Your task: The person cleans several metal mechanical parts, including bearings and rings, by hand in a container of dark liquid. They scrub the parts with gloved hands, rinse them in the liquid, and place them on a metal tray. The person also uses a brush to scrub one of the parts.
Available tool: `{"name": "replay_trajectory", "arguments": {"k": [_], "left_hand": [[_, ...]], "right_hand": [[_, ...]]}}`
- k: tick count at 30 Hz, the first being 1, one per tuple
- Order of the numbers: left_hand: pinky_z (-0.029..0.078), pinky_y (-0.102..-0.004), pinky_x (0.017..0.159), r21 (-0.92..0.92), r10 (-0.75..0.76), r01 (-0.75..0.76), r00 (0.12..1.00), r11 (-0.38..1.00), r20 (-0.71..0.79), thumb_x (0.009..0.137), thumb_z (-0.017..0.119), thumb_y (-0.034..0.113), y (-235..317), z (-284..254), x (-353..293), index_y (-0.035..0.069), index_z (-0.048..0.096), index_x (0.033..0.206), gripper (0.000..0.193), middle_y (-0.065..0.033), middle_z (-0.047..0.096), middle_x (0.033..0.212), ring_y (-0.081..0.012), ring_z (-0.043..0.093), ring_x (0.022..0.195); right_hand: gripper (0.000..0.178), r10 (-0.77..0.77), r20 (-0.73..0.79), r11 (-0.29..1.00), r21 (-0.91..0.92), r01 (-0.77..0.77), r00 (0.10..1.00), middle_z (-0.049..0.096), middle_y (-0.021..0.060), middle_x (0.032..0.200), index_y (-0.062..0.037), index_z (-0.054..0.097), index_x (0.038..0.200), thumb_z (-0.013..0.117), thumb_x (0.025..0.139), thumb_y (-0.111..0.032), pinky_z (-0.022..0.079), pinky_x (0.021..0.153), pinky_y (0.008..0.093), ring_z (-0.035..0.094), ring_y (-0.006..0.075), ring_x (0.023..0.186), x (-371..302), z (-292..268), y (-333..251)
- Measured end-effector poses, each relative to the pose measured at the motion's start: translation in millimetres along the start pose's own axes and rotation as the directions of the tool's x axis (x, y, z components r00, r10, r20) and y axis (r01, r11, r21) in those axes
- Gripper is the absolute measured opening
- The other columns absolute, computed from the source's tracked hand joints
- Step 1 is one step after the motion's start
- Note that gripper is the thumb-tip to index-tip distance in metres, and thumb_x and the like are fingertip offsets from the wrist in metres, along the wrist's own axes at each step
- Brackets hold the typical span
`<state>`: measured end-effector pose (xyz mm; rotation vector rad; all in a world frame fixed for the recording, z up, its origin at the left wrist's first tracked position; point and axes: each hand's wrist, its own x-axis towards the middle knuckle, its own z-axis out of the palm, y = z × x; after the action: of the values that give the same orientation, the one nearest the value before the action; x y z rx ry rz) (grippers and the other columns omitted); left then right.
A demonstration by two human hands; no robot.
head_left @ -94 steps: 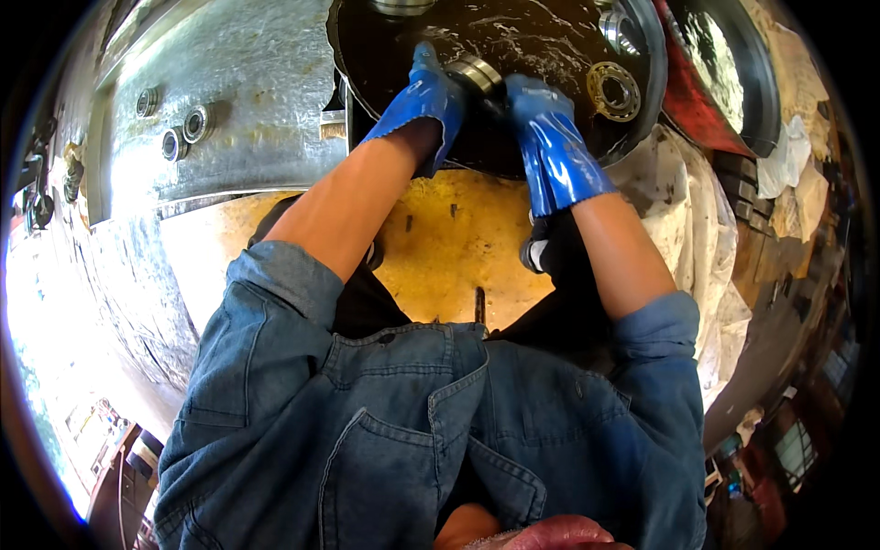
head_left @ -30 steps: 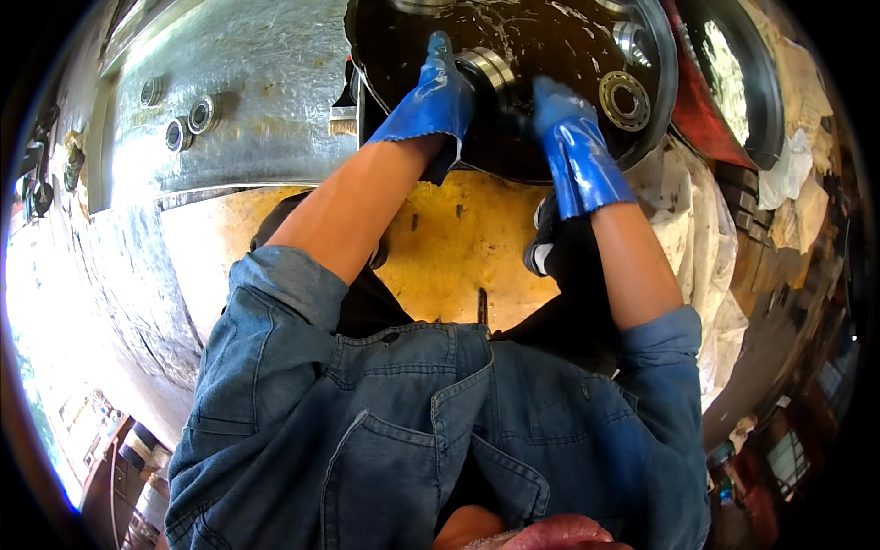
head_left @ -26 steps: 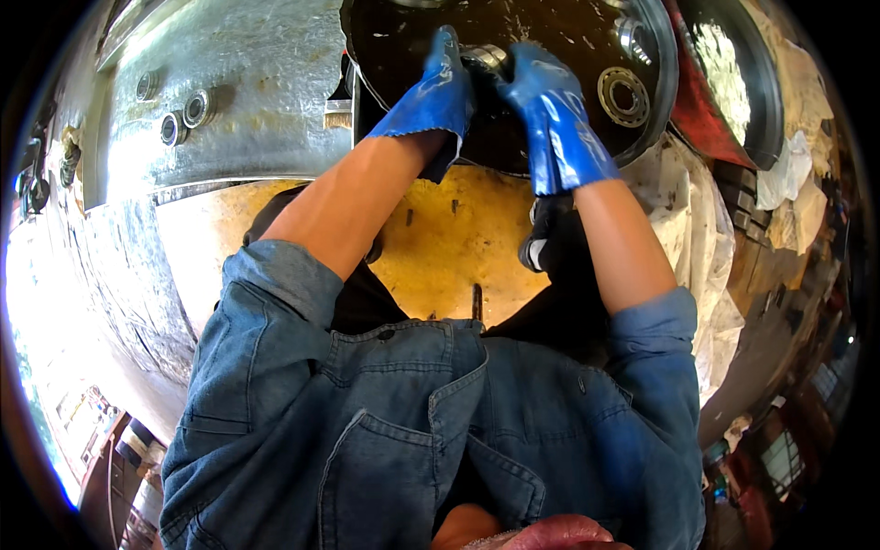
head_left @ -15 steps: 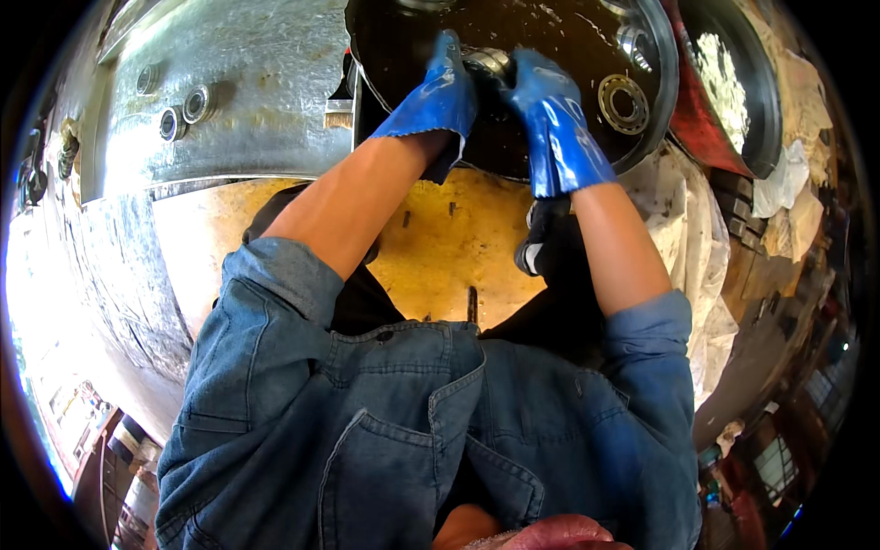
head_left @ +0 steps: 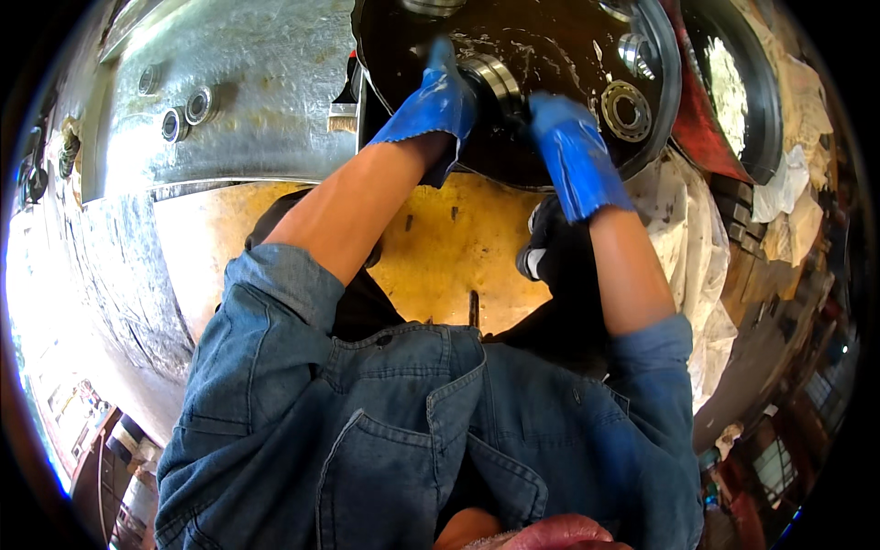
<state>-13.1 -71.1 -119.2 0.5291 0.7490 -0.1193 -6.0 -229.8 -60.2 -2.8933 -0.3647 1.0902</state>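
In blue rubber gloves, both my hands work over a round dark pan (head_left: 403, 55) of brown, oily liquid. My left hand (head_left: 434, 103) grips a shiny metal bearing (head_left: 495, 81) from its left side, thumb pointing away from me; its other fingers are hidden behind the ring. Just right of the bearing and apart from it, my right hand (head_left: 570, 137) has its fingers curled in and slightly blurred. What they hold, if anything, is hidden. A ring bearing (head_left: 627, 111) lies in the pan right of that hand, with more bearings (head_left: 634, 55) near the far rim.
Left of the pan is a metal-topped table (head_left: 266, 92) carrying several small bearings (head_left: 199, 105). A paintbrush (head_left: 343, 115) rests at its right edge. On the right stand a red-sided basin (head_left: 687, 110) and crumpled pale sheeting (head_left: 683, 220). Yellow board (head_left: 449, 247) shows below the pan.
My right hand has drawn back toward me and to the right, away from the bearing. More of the bearing now shows in my left hand, which has hardly moved.
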Motion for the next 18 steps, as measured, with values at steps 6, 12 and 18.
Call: {"name": "replay_trajectory", "arguments": {"k": [6, 12, 18], "left_hand": [[0.043, -0.0489, 0.108, 0.017, 0.006, -0.006, 1.000, 1.000, -0.017, 0.096, 0.050, 0.063, 6, 6, 9, 0.003, 0.039, 0.145, 0.078, -0.0184, 0.052, 0.142, -0.0318, 0.053, 0.127], [0.055, -0.0524, 0.090, 0.027, -0.024, 0.021, 0.995, 0.999, 0.100, 0.099, 0.053, 0.050, 23, 12, 2, 0.008, 0.056, 0.130, 0.052, -0.0109, 0.064, 0.126, -0.0317, 0.062, 0.114], [0.049, -0.0519, 0.102, 0.034, -0.111, 0.106, 0.946, 0.994, 0.304, 0.104, 0.037, 0.040, 36, 44, -21, 0.007, 0.055, 0.131, 0.047, -0.0146, 0.062, 0.131, -0.0325, 0.061, 0.114]], "right_hand": [[0.085, 0.009, -0.594, 0.972, 0.193, 0.131, 0.804, 0.066, 0.0220, 0.123, -0.0022, 0.055, 0.134, 0.042, 0.092, -0.075, 0.051, 0.100, 0.0449, 0.064, 0.0363, 0.116, 8, 10, 7], [0.071, 0.260, -0.295, 0.679, 0.732, 0.043, 0.919, 0.066, 0.0210, 0.124, 0.0019, 0.065, 0.124, 0.058, 0.093, -0.061, 0.045, 0.102, 0.0396, 0.062, 0.0314, 0.115, 2, 6, 27], [0.065, 0.142, -0.208, 0.326, 0.933, 0.153, 0.968, 0.070, 0.0169, 0.116, 0.0026, 0.064, 0.127, 0.065, 0.092, -0.053, 0.045, 0.101, 0.0342, 0.064, 0.0250, 0.108, -11, 0, 35]]}}
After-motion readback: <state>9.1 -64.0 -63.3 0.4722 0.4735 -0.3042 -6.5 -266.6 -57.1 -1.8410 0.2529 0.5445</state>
